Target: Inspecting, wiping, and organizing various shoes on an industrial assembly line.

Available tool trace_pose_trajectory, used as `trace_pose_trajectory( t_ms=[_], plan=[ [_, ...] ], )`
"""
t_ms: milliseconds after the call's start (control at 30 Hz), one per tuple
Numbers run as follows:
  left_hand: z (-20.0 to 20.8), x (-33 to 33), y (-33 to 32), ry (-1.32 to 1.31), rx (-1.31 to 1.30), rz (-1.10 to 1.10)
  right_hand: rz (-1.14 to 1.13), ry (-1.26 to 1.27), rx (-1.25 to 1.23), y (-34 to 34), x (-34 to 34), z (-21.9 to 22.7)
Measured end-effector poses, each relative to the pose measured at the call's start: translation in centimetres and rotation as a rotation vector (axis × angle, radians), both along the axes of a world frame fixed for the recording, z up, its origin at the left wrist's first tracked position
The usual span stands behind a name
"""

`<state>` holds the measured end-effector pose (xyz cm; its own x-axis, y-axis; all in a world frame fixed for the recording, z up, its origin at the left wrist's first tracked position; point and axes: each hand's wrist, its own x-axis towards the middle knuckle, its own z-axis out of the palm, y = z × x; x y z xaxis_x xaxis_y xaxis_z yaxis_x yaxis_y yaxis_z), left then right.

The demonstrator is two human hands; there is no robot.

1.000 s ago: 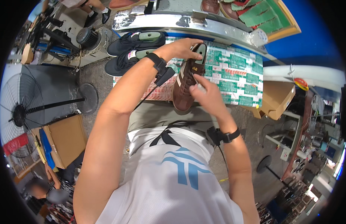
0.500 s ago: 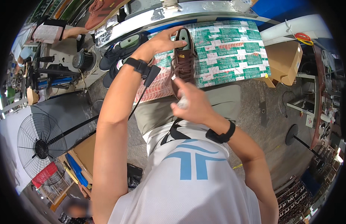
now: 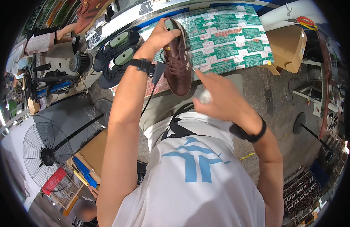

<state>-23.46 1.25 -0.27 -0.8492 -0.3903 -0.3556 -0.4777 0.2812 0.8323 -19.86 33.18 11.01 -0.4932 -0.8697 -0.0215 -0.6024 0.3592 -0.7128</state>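
Observation:
A brown lace-up sneaker (image 3: 178, 70) is tilted over the taped surface, its toe toward me. My left hand (image 3: 161, 36) grips it at the heel, with fingers and thumb around the collar. To the right of the shoe is my right hand (image 3: 220, 94), its index finger stretched toward the shoe's side. Something small and whitish (image 3: 205, 97) shows within its curled fingers, and a thin pale tip shows by the index finger; blur hides what it is. Left of my left hand lie dark shoes (image 3: 124, 56) with pale green insoles.
Green and white tape covers the work surface (image 3: 228, 38). An open cardboard box (image 3: 286, 49) stands at its right. A standing fan (image 3: 47, 155) is at the left. Another person's arm (image 3: 65, 32) and a reddish-brown shoe (image 3: 88, 17) appear at the far left.
The brown sneaker has come left in the picture and turned, so more of its toe shows. My right hand has moved right, from over the toe to beside the shoe.

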Motion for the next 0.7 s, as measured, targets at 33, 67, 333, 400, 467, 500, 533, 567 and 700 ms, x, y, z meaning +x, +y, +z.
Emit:
trace_pose_trajectory(
  t_ms=[33,67,333,400,467,500,533,567,700],
  plan=[
    [-0.1,0.1,-0.1,0.037,0.107,0.036,0.005,-0.075,0.049,1.7,0.0,1.0],
    [-0.1,0.0,0.0,0.054,0.125,0.021,0.014,-0.148,0.089,2.7,0.1,1.5],
    [1.1,-0.1,1.4,-0.014,-0.128,-0.056,-0.094,-0.034,-0.200,-2.8,1.3,-5.8],
    [1.5,0.2,1.3,0.001,-0.048,-0.090,-0.079,-0.012,-0.293,-4.8,1.1,-7.2],
    [1.6,0.4,1.0,0.025,-0.029,-0.105,-0.059,0.034,-0.249,-5.8,0.8,-7.8],
    [1.6,0.3,1.0,0.003,-0.062,-0.128,-0.018,0.115,-0.234,-6.0,0.7,-7.8],
    [1.5,0.3,1.0,-0.015,-0.094,-0.152,0.019,0.178,-0.187,-6.0,0.6,-7.6],
    [1.3,0.2,1.0,-0.022,-0.081,-0.155,0.033,0.187,-0.207,-5.9,0.6,-7.4],
    [0.7,0.0,1.2,-0.027,-0.180,-0.136,-0.008,0.041,-0.106,-6.3,0.8,-6.3]
  ],
)
